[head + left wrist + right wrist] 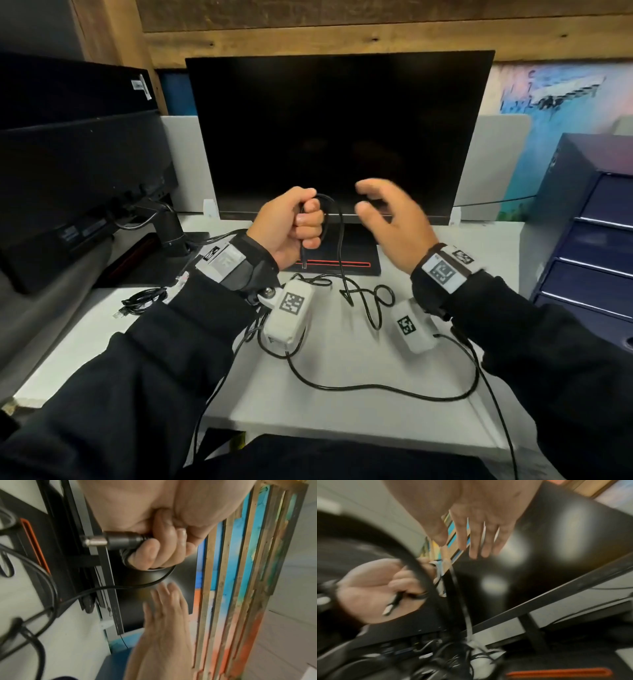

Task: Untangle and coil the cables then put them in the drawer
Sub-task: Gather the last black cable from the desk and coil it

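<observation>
The left hand (291, 224) fists the thin, limp black cable (339, 246) near its metal-tipped plug (109, 541), so the bare, spread-fingered right hand (394, 219) should probably gather the light, kink-prone slack on the white counter (342, 359).

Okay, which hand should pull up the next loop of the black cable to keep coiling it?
Probably the right hand: it hovers open and holds nothing, beside the strand hanging from the left hand, which is busy gripping the black cable near its plug.
</observation>
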The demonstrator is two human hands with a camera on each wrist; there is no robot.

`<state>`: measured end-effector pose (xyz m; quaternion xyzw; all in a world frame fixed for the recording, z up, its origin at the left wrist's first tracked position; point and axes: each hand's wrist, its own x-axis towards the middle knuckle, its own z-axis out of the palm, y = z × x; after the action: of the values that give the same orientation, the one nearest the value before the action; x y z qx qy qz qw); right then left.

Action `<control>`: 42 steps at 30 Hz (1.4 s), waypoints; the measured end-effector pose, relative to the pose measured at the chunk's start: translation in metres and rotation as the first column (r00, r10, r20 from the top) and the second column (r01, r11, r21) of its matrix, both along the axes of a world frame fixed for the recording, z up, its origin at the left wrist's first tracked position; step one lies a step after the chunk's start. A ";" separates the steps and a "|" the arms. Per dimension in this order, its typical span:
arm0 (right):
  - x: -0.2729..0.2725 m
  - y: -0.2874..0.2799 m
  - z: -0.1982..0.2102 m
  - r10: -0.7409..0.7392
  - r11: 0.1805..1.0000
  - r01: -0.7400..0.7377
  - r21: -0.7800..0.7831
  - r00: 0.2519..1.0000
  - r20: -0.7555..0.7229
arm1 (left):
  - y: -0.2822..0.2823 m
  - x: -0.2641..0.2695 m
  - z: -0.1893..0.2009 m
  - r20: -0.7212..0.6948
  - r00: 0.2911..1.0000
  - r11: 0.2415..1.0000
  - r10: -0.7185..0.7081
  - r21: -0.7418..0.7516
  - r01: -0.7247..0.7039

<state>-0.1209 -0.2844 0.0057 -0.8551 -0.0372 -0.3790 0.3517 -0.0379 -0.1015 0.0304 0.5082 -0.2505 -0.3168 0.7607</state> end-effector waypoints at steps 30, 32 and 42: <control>-0.009 0.042 -0.034 0.040 0.941 -0.195 -0.276 0.875 -0.482 | -0.020 -0.002 -0.010 -0.108 0.931 0.852 0.347 -0.378 -0.362; -0.013 0.045 -0.026 -0.018 0.927 -0.174 -0.333 0.865 -0.501 | -0.021 -0.001 -0.013 0.039 0.917 0.869 0.397 -0.339 -0.361; -0.019 0.032 0.017 -0.180 0.650 0.158 -0.743 0.982 0.051 | -0.008 -0.003 -0.024 0.832 0.555 0.872 -0.020 0.285 -0.397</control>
<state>-0.1397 -0.2527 0.0227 -0.9288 -0.1038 -0.3499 -0.0639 -0.0404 -0.1096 0.0067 0.7788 -0.4341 -0.0093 0.4527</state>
